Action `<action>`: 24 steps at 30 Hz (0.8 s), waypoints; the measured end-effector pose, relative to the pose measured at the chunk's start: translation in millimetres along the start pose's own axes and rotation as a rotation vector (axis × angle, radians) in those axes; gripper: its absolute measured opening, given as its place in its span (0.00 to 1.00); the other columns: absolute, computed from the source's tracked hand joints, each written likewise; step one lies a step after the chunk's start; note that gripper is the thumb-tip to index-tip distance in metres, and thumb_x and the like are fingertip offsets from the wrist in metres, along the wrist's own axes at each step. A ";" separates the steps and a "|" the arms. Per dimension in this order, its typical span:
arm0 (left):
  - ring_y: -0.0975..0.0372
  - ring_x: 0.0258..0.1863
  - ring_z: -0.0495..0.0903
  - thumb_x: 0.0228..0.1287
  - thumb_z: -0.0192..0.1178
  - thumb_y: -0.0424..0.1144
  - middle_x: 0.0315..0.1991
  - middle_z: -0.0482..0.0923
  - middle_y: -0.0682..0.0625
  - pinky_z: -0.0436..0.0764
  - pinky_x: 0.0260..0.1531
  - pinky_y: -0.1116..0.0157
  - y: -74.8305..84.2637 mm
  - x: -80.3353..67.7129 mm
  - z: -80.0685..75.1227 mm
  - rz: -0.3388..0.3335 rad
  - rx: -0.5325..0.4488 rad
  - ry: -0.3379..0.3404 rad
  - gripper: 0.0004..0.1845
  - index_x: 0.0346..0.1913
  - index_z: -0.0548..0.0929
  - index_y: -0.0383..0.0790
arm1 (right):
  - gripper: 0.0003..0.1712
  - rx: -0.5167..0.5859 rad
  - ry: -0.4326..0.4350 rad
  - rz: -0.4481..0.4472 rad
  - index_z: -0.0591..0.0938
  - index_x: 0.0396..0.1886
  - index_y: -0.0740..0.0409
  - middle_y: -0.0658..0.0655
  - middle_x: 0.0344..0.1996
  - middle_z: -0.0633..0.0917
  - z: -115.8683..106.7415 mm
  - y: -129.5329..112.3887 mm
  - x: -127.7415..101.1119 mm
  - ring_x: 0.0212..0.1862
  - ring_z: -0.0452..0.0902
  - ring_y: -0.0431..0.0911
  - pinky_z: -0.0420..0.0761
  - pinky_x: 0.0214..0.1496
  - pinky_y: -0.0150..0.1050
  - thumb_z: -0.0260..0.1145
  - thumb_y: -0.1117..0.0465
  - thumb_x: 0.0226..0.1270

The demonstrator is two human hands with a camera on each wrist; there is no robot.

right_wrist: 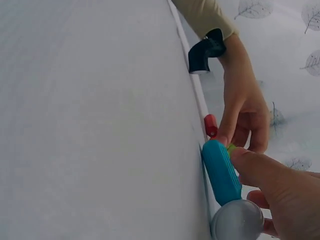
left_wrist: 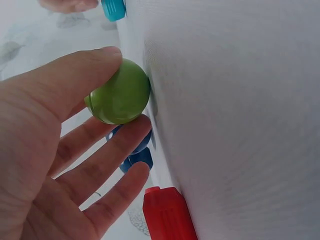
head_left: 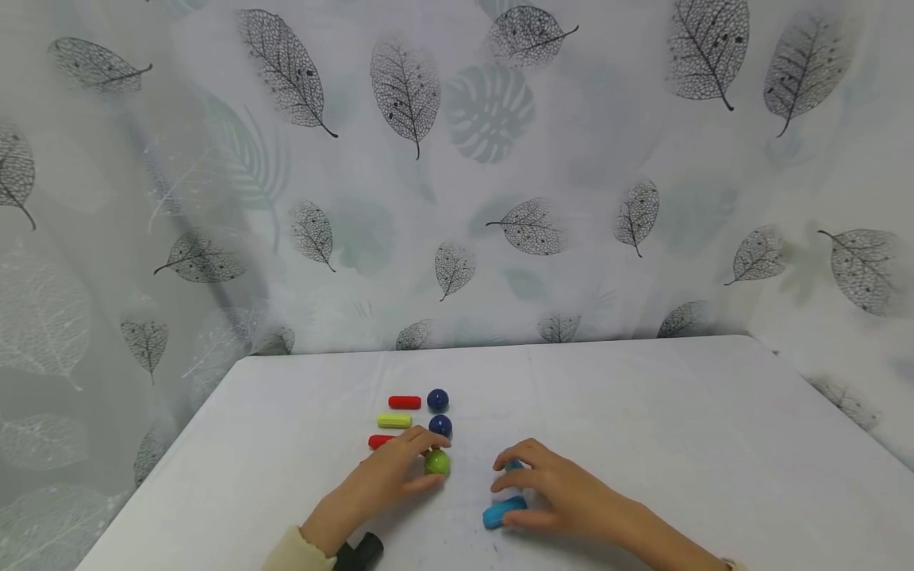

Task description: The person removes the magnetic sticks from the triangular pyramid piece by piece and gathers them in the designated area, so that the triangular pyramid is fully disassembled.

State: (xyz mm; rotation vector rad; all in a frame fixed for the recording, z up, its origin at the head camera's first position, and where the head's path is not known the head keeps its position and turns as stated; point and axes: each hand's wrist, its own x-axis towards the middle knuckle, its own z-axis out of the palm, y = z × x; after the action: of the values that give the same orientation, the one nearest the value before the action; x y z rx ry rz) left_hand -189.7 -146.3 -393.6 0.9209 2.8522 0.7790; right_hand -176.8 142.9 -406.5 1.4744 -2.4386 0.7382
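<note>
My left hand holds a glossy green ball on the table between thumb and fingers; the left wrist view shows the thumb over the green ball and a fingertip beneath it. Curved and spread, my right hand is over a ribbed blue stick, its thumb at the stick's side. Another blue piece shows partly under its fingers. In the right wrist view a pale grey ball lies against the end of the blue stick, near the fingers.
Beyond the left hand lie two dark blue balls, a red stick, a yellow-green stick and a second red stick, partly covered by the hand. A leaf-patterned curtain hangs behind the white table.
</note>
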 end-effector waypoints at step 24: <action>0.60 0.51 0.77 0.63 0.67 0.43 0.53 0.78 0.53 0.79 0.54 0.56 4.7 -2.3 -1.1 0.057 0.096 0.055 0.21 0.57 0.78 0.46 | 0.18 0.429 -0.155 0.318 0.75 0.36 0.50 0.43 0.30 0.76 -27.1 15.3 -7.4 0.30 0.72 0.33 0.77 0.31 0.29 0.75 0.51 0.56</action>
State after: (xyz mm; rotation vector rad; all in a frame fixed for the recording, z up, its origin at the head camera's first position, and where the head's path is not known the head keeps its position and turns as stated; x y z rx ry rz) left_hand -185.5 -144.8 -390.6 1.0125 2.9456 0.6887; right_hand -188.8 168.2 -391.2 1.3222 -2.7982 1.3280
